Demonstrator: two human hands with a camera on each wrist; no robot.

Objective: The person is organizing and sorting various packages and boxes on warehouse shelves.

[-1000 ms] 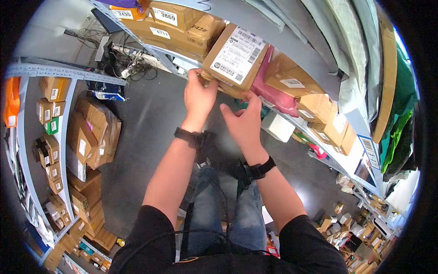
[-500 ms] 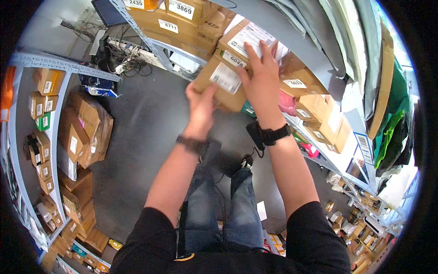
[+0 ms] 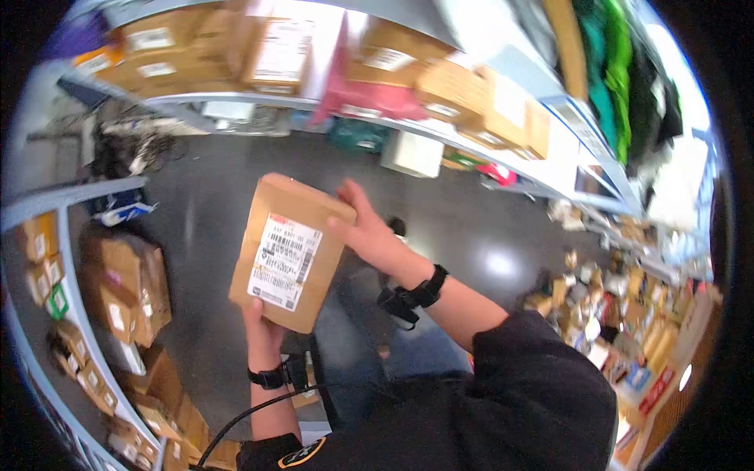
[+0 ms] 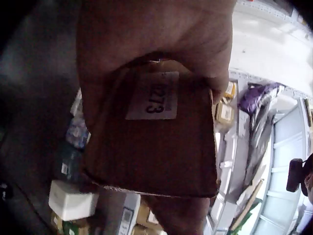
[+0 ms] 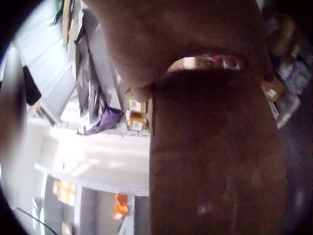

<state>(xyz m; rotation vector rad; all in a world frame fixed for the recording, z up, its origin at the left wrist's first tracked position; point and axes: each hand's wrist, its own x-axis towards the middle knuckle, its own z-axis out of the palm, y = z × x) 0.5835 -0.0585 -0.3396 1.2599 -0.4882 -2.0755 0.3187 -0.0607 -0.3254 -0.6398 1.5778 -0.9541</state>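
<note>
Beyond the hands, a long grey shelf ran across the far side, loaded with brown cartons, a pink parcel and a white box. To the left of the left hand stood a second rack with smaller cartons, and a large carton wrapped in clear film sat on the dark floor beside it. Off to the right of the right arm, small packages lay scattered on the floor.

Between the two hands was a flat cardboard box, held up in front of the body and tilted, its white shipping label facing the head camera. The left hand gripped the box from below at its near edge, fingers curled behind it; the left wrist view showed the thumb and fingers clamped on the box's brown side, which carried a small white sticker with printed digits. The right hand held the far right corner, the thumb laid over the top face and the fingers wrapped behind. The right wrist view was too dark and blurred to add more. Each wrist wore a black strap.
</note>
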